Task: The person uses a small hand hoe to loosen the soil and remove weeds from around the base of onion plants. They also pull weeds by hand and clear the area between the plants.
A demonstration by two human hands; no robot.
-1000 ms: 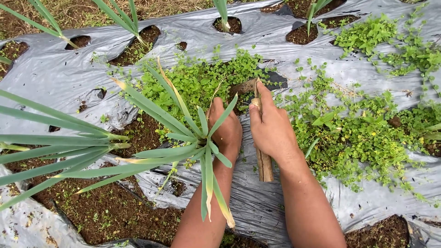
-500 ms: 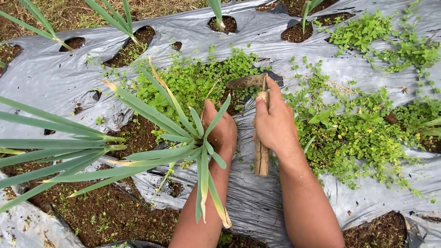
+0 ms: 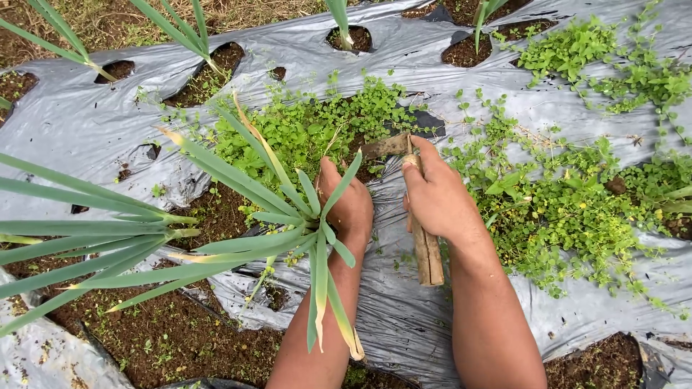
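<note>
Down on the ground, the head camera shows a grey plastic sheet [image 3: 86,122] spread over the soil, with round holes cut in it. Small green weeds [image 3: 310,130] fill the hole in the middle and spread thick on the right side, so there is little bare room there. More open sheet lies near the bottom, between the two arms. The right hand [image 3: 436,198] is closed tight around the wooden handle of a small hoe [image 3: 425,248], and its dirty blade sits at the weeds' edge. The left hand [image 3: 349,205] is curled shut in the weeds, partly hidden by the long leaves of a green onion plant [image 3: 238,184].
</note>
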